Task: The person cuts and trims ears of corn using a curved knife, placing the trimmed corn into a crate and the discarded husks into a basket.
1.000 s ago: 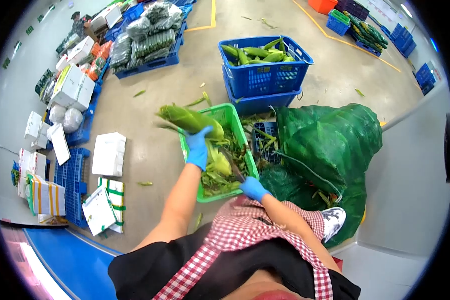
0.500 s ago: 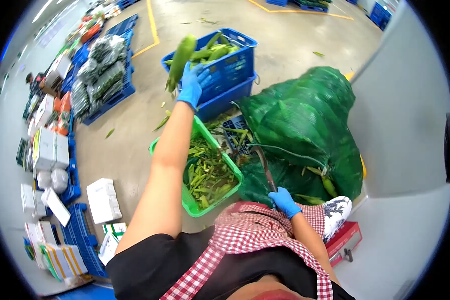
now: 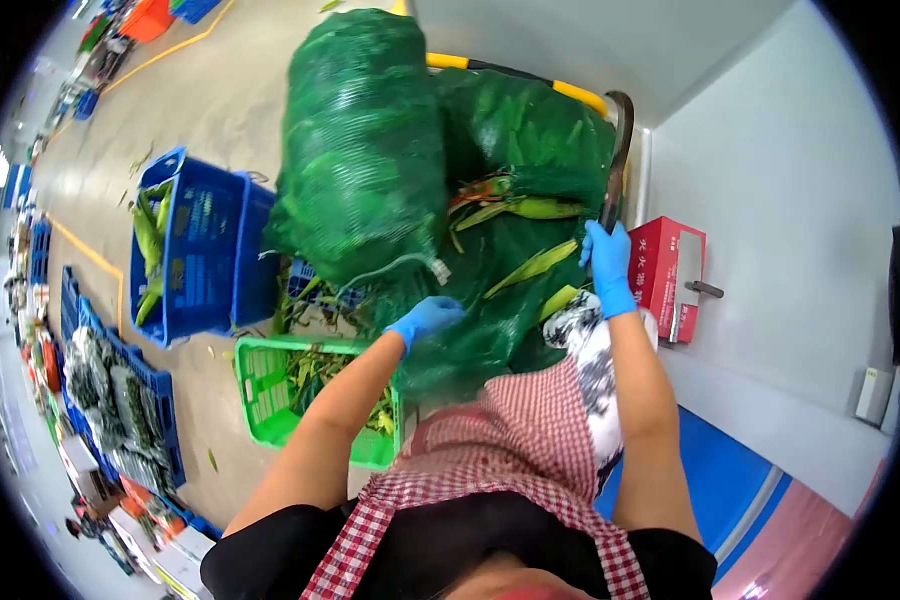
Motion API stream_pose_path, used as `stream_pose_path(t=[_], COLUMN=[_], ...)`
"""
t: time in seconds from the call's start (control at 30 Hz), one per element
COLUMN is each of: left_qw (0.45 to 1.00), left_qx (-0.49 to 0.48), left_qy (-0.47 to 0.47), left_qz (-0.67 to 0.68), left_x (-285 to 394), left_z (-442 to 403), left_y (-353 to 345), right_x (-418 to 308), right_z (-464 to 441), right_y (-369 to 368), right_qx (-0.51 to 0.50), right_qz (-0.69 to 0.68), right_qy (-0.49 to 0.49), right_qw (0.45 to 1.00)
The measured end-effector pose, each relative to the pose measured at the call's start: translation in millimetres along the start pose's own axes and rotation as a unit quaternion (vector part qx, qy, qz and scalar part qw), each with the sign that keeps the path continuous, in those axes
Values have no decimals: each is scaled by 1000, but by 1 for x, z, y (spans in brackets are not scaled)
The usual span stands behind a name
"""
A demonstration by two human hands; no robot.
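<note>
My left hand [image 3: 428, 318], in a blue glove, reaches over the slack green mesh sack [image 3: 480, 340], fingers stretched out and holding nothing. In my blue-gloved right hand [image 3: 607, 262] is a curved, dark-bladed knife [image 3: 622, 150], its blade pointing up and away from me. Corn ears in their husks lie at the sack's opening: one ear [image 3: 542, 208] near the knife, a second ear [image 3: 532, 268] below it, and another [image 3: 560, 300] by my shoe. A full green mesh sack [image 3: 360, 140] stands just beyond my left hand.
Left of the full sack, stacked blue crates [image 3: 205, 250] hold corn ears. A green crate [image 3: 265, 395] with husk trimmings sits near my left forearm. To the right are a red box [image 3: 660, 275] and a grey wall [image 3: 770, 200]. A yellow-and-black bar [image 3: 510, 72] runs behind the sacks.
My left hand has let go of the corn ear it held over the blue crate and moved right to the mesh sack. My view has turned right; the knife stays in my right hand.
</note>
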State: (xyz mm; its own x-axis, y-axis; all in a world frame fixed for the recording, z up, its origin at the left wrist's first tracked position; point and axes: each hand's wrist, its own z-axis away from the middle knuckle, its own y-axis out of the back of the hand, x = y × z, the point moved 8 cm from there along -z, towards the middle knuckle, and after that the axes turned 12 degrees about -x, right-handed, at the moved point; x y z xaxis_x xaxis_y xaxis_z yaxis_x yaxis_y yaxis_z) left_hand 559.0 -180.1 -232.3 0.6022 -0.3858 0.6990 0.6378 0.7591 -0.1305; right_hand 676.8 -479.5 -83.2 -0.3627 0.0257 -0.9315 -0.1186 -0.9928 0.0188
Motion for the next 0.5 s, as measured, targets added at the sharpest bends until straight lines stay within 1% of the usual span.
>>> stream_pose_path(t=[0.03, 0.07, 0.13, 0.17, 0.2, 0.23, 0.27, 0.33, 0.4, 0.43, 0.47, 0.5], left_qw=[999, 995, 987, 981, 968, 961, 955, 931, 875, 854, 848, 836], left_qx=[34, 61, 124, 157, 181, 198, 205, 179, 147, 123, 116, 105], left_qy=[-31, -60, -73, -80, -84, -81, -53, -56, -39, -39, -52, -3], left_qz=[-28, -50, -69, -78, -153, -175, -210, -314, -459, -505, -515, -539], left_x=[26, 43, 47, 50, 61, 59, 67, 77, 86, 106, 104, 106], left_z=[-37, -74, -154, -191, -223, -259, -285, -345, -392, -395, -414, -423], left_y=[-12, -9, -2, 5, 11, 16, 18, 23, 17, 12, 14, 15], right_x=[3, 9, 0, -2, -3, -3, -3, 4, 9, 13, 16, 19], right_z=[-1, -7, -6, -5, -5, -2, 0, 5, 9, 11, 14, 16], right_y=[23, 29, 13, 13, 13, 15, 19, 31, 45, 53, 60, 65], right_qx=[18, 39, -3, -10, -15, -3, 8, 29, 61, 76, 92, 98], right_qz=[-27, -49, -209, -200, -192, -223, -251, -296, -342, -348, -354, -357], right_qy=[-29, -64, -114, -130, -143, -160, -174, -207, -258, -275, -292, -315], right_qw=[999, 996, 971, 971, 971, 962, 952, 932, 902, 893, 884, 874])
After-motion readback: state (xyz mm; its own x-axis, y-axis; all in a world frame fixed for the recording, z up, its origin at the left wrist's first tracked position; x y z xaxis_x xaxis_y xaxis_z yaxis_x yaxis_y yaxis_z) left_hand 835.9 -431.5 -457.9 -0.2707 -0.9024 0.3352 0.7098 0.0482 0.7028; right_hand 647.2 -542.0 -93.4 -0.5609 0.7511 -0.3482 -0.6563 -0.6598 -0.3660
